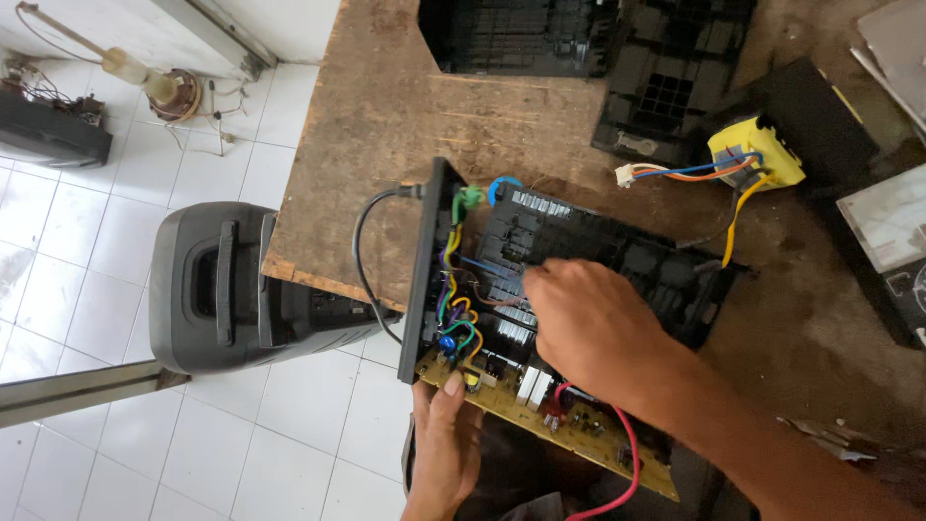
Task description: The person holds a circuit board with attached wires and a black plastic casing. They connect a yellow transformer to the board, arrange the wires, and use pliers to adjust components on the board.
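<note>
1. At the near left edge of the wooden workbench (386,106), the opened electronics unit (579,260) lies with its long axis running from that edge toward the far right, part of it overhanging toward you.
2. Your left hand (446,444) comes up from below and pinches the near corner of the yellowish circuit board (540,410), thumb on top by the blue part and the coloured wires (453,289). It is closed on the board.
3. Your right hand (588,323) rests on the black inner frame of the unit, knuckles up, fingers curled down among the parts. Whether it grips anything or only presses there, you cannot tell; the fingertips are hidden.
4. Key relation: the board sits just toward you from the right hand, directly under its wrist; the left hand is the nearer one to the board's free corner.
5. A black back panel (424,270) stands on edge at the left, a black cable (362,260) looping off it.
6. Farther right on the bench: a yellow transformer (757,154) with loose leads. A grey speaker case (217,289) sits on the tiled floor (96,241).
</note>
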